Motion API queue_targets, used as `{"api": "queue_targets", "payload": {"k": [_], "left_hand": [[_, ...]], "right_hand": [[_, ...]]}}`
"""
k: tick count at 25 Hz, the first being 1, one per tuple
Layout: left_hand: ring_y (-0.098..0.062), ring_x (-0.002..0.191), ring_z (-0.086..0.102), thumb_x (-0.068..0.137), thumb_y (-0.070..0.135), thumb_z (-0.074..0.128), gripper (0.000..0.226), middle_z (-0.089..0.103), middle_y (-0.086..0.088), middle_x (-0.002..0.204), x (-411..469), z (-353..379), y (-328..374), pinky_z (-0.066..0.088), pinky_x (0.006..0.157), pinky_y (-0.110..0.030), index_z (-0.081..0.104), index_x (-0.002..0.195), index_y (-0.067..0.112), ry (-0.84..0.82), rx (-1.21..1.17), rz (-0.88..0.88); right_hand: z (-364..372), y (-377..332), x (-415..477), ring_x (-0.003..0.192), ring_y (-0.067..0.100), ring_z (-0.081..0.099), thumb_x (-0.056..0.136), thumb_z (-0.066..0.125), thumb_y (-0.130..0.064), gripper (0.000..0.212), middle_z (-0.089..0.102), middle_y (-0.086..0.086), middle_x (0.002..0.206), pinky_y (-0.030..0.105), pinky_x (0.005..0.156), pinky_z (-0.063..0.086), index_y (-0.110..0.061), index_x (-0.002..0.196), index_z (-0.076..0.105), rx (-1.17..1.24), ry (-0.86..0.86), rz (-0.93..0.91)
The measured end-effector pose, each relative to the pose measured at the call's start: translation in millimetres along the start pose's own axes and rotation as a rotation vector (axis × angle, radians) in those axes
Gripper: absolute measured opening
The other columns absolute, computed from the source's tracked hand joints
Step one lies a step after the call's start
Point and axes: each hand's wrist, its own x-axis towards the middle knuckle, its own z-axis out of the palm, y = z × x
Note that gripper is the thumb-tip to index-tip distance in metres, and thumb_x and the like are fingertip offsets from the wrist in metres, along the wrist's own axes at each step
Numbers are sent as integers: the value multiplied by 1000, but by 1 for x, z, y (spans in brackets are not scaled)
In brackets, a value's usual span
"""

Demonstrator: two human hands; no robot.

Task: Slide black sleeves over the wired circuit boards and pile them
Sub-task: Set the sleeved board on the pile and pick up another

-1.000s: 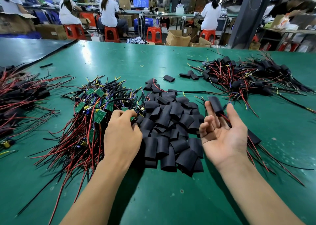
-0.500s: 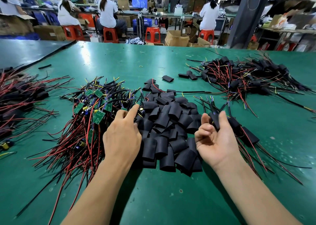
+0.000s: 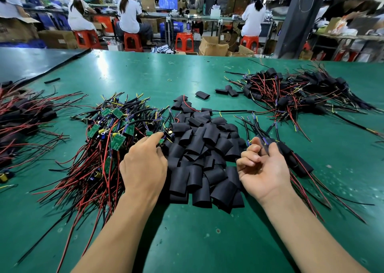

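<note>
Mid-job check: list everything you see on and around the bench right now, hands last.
Table: one, green, under everything.
Bare circuit boards: one tangled pile, green with red and black wires, left of centre.
Sleeves: one pile, black, centre.
Loose sleeves: a few, black, beyond the pile.
Sleeved boards: small group, black, right of the sleeve pile; bigger heaps far right and at the left edge.
Stools: several, red, background, with seated workers.
Cardboard boxes: several, brown, floor behind table.
Left hand: index finger stretched to the board pile's right edge.
Right hand: palm up, fingers loosely curled, holding nothing.
</note>
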Motion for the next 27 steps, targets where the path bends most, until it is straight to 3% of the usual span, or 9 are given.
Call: {"api": "queue_targets", "payload": {"k": [6,12,20,27], "left_hand": [[-38,92,67,88,11,63,56,74,-1,108,0,-1,1,53,74,-47,54,139,34,36,-88,56],[-39,91,65,86,15,67,54,65,-2,119,0,-3,1,47,69,-42,54,136,29,3,-28,90],[-38,95,65,88,12,56,69,73,-5,107,2,1,-2,48,76,-42,35,147,40,-104,62,25],[-42,89,67,91,7,56,61,76,-6,102,0,-1,0,52,75,-49,45,145,32,69,-73,49]], "right_hand": [[-3,2,5,41,8,44,104,42,-45,39,69,-2,71,17,40,38,-14,110,64,-385,10,-153],[-1,19,2,38,9,41,102,53,-30,25,63,0,63,18,38,29,-14,91,68,-811,-111,-344],[-8,23,4,39,9,42,100,58,-30,24,62,-2,63,21,39,24,-14,85,68,-924,-164,-391],[-12,27,6,43,11,43,99,61,-29,22,64,0,65,18,41,32,-13,85,69,-1027,-226,-437]]}}
